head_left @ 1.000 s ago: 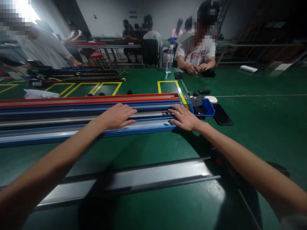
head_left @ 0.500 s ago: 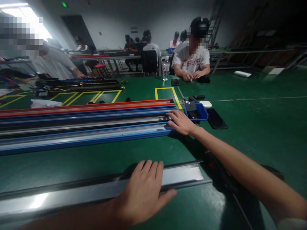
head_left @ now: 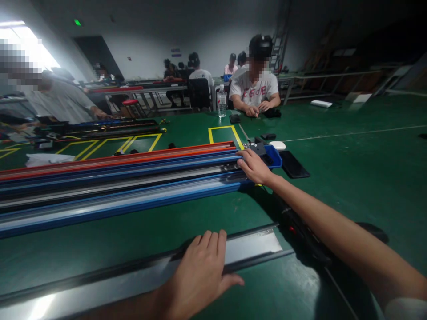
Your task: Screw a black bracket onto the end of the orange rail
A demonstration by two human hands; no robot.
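Note:
My left hand [head_left: 202,266] lies across a silver metal channel with dark rims [head_left: 248,248], fingers bent over its far rim and thumb stretched out on the near side. Farther off, my right hand [head_left: 255,166] is at the right ends of several long rails, fingers extended and partly in front of a blue bin [head_left: 276,158]. Dark parts [head_left: 256,149] show in that bin. Closest to this hand are a blue rail [head_left: 200,184] and a black rail with a silver strip [head_left: 173,175]. Whether the fingertips touch anything there is unclear.
Behind the blue rails lies an orange rail [head_left: 160,156]. A black phone-like slab [head_left: 295,164] and a white rounded object [head_left: 277,145] sit right of the bin. A dark tool [head_left: 300,231] lies under my right forearm. A person [head_left: 255,89] sits across the table beside a water bottle [head_left: 221,102].
My right hand has moved from the rail ends toward the blue bin and now covers part of it. The left hand keeps its place on the channel. The whole view has shifted slightly.

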